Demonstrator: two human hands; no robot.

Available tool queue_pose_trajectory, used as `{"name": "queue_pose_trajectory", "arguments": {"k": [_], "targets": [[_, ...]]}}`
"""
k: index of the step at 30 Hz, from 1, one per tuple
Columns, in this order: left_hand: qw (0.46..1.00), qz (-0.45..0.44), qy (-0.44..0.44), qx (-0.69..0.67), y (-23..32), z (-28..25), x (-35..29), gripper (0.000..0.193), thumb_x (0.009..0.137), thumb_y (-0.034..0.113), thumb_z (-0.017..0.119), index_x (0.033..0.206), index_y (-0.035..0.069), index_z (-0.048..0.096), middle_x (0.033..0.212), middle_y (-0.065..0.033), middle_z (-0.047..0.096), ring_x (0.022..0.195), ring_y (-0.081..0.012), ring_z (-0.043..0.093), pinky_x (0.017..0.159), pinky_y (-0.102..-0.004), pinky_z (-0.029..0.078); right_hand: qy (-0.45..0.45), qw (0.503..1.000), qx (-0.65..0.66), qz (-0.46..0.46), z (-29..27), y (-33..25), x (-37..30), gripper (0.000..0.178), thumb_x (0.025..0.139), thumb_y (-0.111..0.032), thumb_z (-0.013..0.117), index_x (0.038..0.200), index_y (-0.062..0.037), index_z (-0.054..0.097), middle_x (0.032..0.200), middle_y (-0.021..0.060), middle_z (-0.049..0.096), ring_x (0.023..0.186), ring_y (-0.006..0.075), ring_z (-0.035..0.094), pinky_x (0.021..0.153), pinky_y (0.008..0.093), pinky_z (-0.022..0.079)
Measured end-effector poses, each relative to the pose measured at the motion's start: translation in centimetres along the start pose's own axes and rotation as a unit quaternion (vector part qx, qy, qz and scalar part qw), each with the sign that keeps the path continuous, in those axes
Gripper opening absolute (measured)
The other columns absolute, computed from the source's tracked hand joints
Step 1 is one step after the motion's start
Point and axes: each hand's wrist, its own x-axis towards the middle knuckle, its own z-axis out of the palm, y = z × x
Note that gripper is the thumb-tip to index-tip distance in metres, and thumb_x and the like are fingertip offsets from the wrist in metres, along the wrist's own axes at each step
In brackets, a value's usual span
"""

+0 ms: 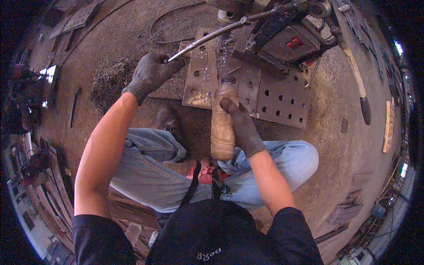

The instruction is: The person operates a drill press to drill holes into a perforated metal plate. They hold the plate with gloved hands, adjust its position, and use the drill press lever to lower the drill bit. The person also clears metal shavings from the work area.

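My left hand (154, 73), in a dark grey knit glove, is closed around the near end of a long metal lever (212, 36). That lever runs up and right to a dark machine (287, 44) with a red switch on its box. In my gloved right hand (244, 126) is a plastic bottle (222, 132) of brownish, cloudy look, held by its side with the thumb across it. The bottle's dark neck end points away from me, toward perforated metal plates (278, 104) beneath the machine. Whether it is capped I cannot make out.
Curly metal shavings (110, 81) lie heaped left of the plates. A hammer-like tool (74, 106) rests on the floor at left. On the right are a long wooden handle (353, 73) with a dark end and a wooden strip (388, 126). A cable (154, 26) loops at the far side.
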Motion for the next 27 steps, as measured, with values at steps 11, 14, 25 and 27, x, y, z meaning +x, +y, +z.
{"name": "queue_pose_trajectory", "arguments": {"k": [11, 14, 25, 27], "targets": [[1.000, -0.006, 0.015, -0.019, -1.3, 0.5, 0.1, 0.057, 0.081, 0.061, 0.069, 0.088, 0.005, 0.078, 0.075, -0.0181, 0.071, 0.073, -0.0308, 0.071, 0.069, -0.0430, 0.052, 0.019, 0.989, 0.098, 0.110, -0.3, 0.6, 1.0, 0.051, 0.088, -0.046, 0.072, 0.116, -0.0059, 0.061, 0.091, 0.0082, 0.066, 0.073, 0.0199, 0.066, 0.064, 0.0361, 0.058], [1.000, -0.005, 0.012, -0.005, -1.2, 0.4, 0.3, 0.058, 0.081, 0.062, 0.068, 0.086, 0.004, 0.077, 0.074, -0.0172, 0.071, 0.072, -0.0291, 0.070, 0.069, -0.0423, 0.051, 0.020, 0.989, 0.100, 0.109, -0.6, 1.0, 1.4, 0.047, 0.088, -0.045, 0.072, 0.114, -0.0067, 0.062, 0.090, 0.0082, 0.067, 0.071, 0.0199, 0.067, 0.063, 0.0358, 0.058], [1.000, 0.013, 0.023, -0.012, -1.3, 0.4, 0.2, 0.059, 0.080, 0.062, 0.069, 0.083, 0.004, 0.077, 0.074, -0.0167, 0.071, 0.072, -0.0277, 0.070, 0.069, -0.0410, 0.052, 0.036, 0.992, 0.052, 0.114, -0.2, -0.1, 0.7, 0.053, 0.089, -0.047, 0.071, 0.119, -0.0049, 0.060, 0.095, 0.0082, 0.066, 0.076, 0.0195, 0.067, 0.067, 0.0363, 0.058], [1.000, 0.010, 0.017, -0.009, -1.2, 0.3, 0.2, 0.059, 0.080, 0.063, 0.069, 0.083, 0.004, 0.077, 0.074, -0.0168, 0.071, 0.072, -0.0286, 0.071, 0.070, -0.0412, 0.052, 0.023, 0.994, 0.057, 0.087, 0.1, -0.4, 0.2, 0.056, 0.088, -0.048, 0.071, 0.122, -0.0047, 0.058, 0.098, 0.0080, 0.065, 0.079, 0.0191, 0.066, 0.069, 0.0360, 0.058]]}}
